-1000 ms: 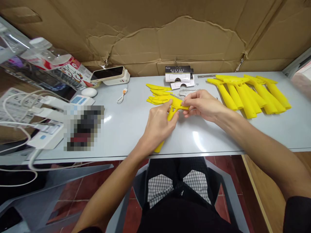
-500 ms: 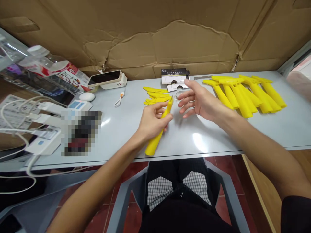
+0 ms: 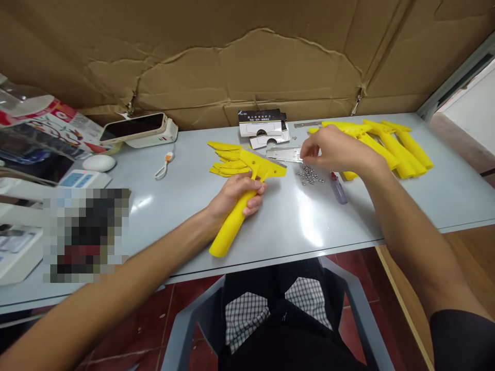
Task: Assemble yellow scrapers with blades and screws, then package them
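Scraper of bright yellow plastic (image 3: 231, 226) rests in the closed grip of the left hand (image 3: 232, 195), above the near part of a glossy pale grey desk (image 3: 185, 206). Fingers wrap the thick round handle; the broad head tilts toward the far side, a thin metal strip showing along its far edge.

To the right, the right hand (image 3: 334, 147) bends its fingertips together at the right end of flat silver metal blades (image 3: 284, 154); whether they pinch anything cannot be told. The work appears to be at the handling of small parts, the left hand steadying the scraper. A pickup here would call for a light fingertip pinch, clear of the blade edges, with the head held level and facing up.

Just nearer lies a loose heap of small silver screws (image 3: 309, 176), with a screwdriver with a clear handle and red collar (image 3: 339, 191) to its right. Flat yellow plastic pieces (image 3: 228, 167) fan out left of the scraper head, and more yellow plastic handles (image 3: 406, 154) lie grouped at the right. Black-and-white printed card packets (image 3: 263, 129) sit at the far side, before a brown cardboard panel (image 3: 232, 67).
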Demonstrator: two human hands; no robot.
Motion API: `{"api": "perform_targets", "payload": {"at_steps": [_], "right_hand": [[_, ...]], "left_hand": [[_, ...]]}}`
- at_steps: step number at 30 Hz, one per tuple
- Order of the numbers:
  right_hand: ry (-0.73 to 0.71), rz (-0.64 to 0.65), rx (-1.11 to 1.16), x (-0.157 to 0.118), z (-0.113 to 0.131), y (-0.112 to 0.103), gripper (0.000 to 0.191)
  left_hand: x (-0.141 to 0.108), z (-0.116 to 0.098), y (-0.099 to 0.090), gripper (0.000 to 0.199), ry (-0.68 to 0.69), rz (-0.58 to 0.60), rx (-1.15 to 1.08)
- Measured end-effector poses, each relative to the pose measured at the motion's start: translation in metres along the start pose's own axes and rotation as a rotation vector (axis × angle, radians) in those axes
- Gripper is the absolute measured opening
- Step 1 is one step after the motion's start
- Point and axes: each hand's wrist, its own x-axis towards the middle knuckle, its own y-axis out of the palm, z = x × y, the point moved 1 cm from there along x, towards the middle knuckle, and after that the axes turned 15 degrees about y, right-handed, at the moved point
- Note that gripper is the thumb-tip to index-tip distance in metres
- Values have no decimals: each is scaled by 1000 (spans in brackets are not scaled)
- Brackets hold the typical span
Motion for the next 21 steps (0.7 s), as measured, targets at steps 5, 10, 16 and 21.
{"api": "perform_targets", "payload": {"at_steps": [5,10,16,21], "right_hand": [[93,176,-96,-1,-8,-3,19],[137,153,-119,-3,-3,2,19],[57,112,-121,0,0,14,12],[17,92,-143,2,1,20,16]], "left_hand": [[-12,-2,-2,25,-4,46,-8],[-16,-4,0,29,-30,71,-10],[-13,2,-1,27,-7,22,-33],[-13,-3,2,27,-7,13,40]]}}
